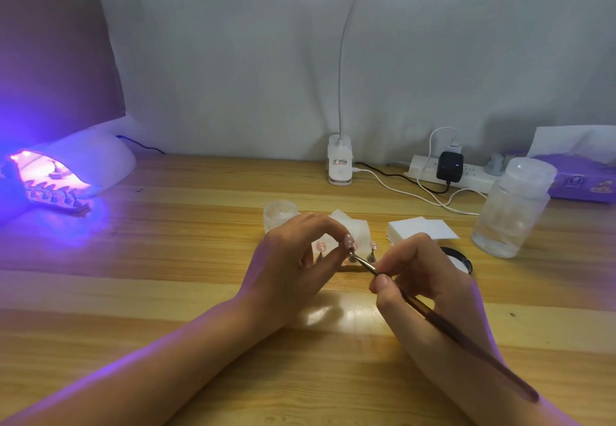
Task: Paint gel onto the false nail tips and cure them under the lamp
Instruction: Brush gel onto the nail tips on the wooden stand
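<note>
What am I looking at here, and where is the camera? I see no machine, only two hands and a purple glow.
There is no robot here: a person works with bare hands. The single picture comes from a camera worn on the person's head, looking down at a pale wooden table. The right hand pinches a thin dark-handled brush, whose tip meets the middle of three pink false nail tips set on small metal stands. The left hand appears to pinch that middle stand to steady it. At far left a white dome-shaped curing lamp glows purple over a strip of more tips. Behind the hands are a stack of white square pads, a small clear jar, a clear plastic bottle and a white clip-on desk lamp.
</note>
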`<control>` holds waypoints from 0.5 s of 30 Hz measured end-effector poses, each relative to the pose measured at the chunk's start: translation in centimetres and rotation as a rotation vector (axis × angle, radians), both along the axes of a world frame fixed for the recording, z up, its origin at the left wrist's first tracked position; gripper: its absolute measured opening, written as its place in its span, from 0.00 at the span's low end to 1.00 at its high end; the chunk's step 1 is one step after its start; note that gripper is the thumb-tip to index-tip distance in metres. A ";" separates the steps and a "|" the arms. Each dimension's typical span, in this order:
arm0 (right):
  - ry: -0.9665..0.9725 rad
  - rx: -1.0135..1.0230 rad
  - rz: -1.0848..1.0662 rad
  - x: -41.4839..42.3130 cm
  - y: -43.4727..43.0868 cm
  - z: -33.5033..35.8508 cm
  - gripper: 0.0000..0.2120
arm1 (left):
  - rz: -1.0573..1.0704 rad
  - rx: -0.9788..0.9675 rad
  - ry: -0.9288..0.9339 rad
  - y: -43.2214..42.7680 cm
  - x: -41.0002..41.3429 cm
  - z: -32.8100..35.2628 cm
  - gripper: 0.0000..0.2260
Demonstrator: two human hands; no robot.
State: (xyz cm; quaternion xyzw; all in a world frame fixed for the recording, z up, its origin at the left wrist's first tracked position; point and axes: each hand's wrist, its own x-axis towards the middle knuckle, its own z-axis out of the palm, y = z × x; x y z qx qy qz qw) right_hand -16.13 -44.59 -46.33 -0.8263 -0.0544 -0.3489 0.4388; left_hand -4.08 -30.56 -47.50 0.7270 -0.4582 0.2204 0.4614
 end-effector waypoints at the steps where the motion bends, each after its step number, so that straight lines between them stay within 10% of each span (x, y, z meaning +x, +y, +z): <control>1: -0.019 0.019 -0.006 0.0 0.0 0.0 0.06 | 0.003 0.002 0.003 0.0 0.1 0.0 0.02; 15: -0.068 0.223 -0.005 0.3 -0.2 0.1 0.06 | 0.013 0.036 0.048 0.0 -0.1 -0.1 0.02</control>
